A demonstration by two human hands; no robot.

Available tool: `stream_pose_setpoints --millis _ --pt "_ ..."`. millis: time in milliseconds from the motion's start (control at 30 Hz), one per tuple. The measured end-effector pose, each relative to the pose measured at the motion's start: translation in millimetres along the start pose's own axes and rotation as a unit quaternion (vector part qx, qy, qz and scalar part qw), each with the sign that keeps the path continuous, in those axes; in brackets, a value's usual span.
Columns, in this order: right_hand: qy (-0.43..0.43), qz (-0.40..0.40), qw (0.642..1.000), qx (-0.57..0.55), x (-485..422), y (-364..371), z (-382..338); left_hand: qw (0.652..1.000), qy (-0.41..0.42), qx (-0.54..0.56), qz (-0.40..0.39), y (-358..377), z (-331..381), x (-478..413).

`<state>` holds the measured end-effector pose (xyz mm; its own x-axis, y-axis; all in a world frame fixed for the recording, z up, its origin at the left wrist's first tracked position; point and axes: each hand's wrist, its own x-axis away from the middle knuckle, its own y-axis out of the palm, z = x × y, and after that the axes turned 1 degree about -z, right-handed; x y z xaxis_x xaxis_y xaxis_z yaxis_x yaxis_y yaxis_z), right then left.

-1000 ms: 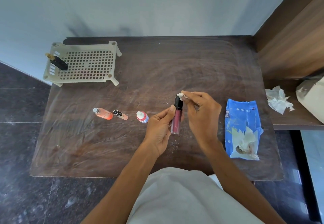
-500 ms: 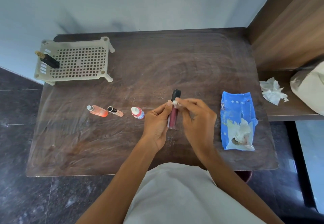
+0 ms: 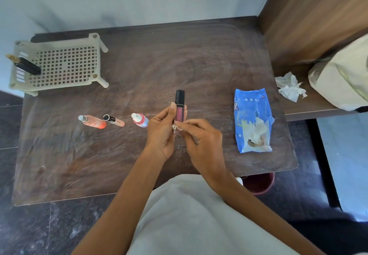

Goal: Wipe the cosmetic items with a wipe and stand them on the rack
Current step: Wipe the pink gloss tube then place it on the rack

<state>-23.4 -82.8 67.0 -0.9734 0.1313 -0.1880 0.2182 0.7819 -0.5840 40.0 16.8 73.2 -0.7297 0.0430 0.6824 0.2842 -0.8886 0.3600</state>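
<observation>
Left hand (image 3: 161,133) holds the lip-gloss tube (image 3: 179,107) upright above the worktop (image 3: 179,55); right hand (image 3: 201,141) pinches the wipe (image 3: 175,128) at its base. Best rotate the tube while wiping, grip steady.

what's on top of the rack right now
One item: a black bottle with a gold cap stands at the left edge of the rack. The rest of its grid is bare. How the bottle's base sits in the grid can't be made out.
</observation>
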Motion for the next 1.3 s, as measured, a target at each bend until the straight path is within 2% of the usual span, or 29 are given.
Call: stream_pose_setpoints --millis 267,400,633,800,967,1100,1300 --pt "0.038 0.057 0.997 -0.020 -56 2 -1 1.000 -0.006 0.010 -0.010 -2 -6 7" --pt "0.030 0.044 0.998 -0.024 -68 2 -7 1.000 -0.001 0.029 -0.004 -2 -1 7" --pt "-0.020 -0.019 1.000 -0.001 -2 -1 -12 0.999 0.011 0.048 0.018 -6 9 2" --pt "-0.018 0.017 1.000 -0.008 3 -2 -13 0.998 -0.002 0.064 0.008 -4 9 5" --pt "0.000 0.025 1.000 -0.017 -35 3 -15 0.999 0.025 0.022 0.001 -6 8 6" --pt "0.023 0.054 0.998 -0.020 -71 6 -12 1.000 0.011 0.026 0.004 -6 0 11" --pt "0.043 0.048 0.997 -0.049 -68 5 -9 0.999 0.010 0.050 0.001 -10 0 12"
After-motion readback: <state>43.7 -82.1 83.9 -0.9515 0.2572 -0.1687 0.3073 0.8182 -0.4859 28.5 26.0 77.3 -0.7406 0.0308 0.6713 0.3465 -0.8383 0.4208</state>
